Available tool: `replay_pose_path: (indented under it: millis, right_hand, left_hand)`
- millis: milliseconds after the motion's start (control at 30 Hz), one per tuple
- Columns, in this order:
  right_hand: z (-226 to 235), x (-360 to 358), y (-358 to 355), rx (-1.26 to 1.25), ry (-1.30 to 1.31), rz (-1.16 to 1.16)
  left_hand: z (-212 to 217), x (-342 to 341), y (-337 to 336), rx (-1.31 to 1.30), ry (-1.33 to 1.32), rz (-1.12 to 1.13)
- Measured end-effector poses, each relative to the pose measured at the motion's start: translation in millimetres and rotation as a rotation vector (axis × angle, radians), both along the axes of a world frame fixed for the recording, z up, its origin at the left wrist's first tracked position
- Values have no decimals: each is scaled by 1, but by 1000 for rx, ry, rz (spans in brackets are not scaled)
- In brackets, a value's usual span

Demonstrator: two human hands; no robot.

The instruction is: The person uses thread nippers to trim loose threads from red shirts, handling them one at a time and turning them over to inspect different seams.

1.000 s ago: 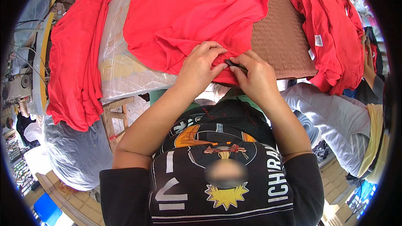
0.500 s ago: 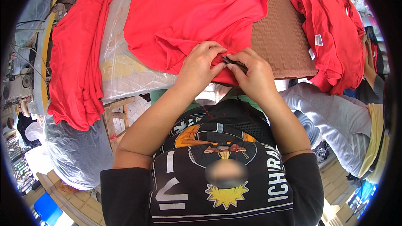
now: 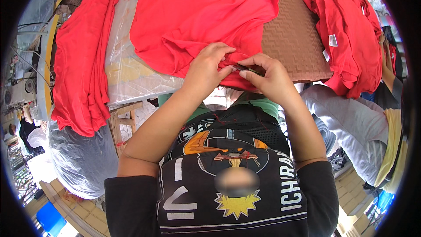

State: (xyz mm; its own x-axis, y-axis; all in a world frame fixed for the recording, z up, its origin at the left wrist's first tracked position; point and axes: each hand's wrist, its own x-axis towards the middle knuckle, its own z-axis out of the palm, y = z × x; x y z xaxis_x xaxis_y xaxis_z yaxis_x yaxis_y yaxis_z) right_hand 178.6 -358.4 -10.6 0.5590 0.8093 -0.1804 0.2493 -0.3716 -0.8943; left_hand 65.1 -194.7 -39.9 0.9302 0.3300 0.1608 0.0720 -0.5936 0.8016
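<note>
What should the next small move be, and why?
Perhaps nudge the small dark tool toward the gathered part of the red cloth: the right hand holds it with its tip close to the left hand, which pinches that cloth. Whether the tip touches is too small to tell.

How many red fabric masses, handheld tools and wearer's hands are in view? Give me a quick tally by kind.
Red fabric masses: 3 (left bundle, middle cloth, right bundle)
Small dark tool: 1
Wearer's hands: 2 (left hand, right hand)
Total: 6
</note>
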Motion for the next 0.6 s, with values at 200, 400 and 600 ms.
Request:
replay_pose_path:
  millis: [200,400,600]
  right_hand:
    - [30,-3,-6,-32,-274,-1]
    - [1,-4,5,108,-208,-87]
    - [-4,-6,8,98,-178,-122]
  left_hand:
    - [-3,-6,-1,6,-39,17]
    - [4,-2,-9,266,-77,29]
    - [5,0,-13,254,-49,76]
